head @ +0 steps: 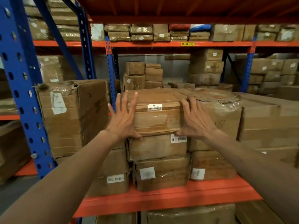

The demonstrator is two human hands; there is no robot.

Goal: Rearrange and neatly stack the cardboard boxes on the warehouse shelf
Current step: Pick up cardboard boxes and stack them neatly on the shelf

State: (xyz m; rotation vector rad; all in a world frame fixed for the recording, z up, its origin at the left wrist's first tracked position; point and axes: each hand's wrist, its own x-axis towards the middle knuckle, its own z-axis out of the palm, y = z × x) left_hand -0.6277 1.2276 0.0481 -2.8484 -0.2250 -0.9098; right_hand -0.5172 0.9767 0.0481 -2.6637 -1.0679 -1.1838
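Observation:
A brown taped cardboard box [157,117] with a white barcode label tops a stack of three on the orange shelf [161,201]. My left hand [123,118] presses flat against its left side, fingers spread upward, thumb under its lower left corner. My right hand [195,118] grips its right side, fingers curled over the top edge, thumb at the lower right corner. Beneath it sit a second labelled box [157,147] and a third [161,173].
A large battered box [71,115] stands to the left, beside a blue upright [21,88]. Plastic-wrapped box [223,117] and bigger cartons [268,125] crowd the right. More boxes fill the shelves behind. An orange shelf deck [178,8] hangs overhead.

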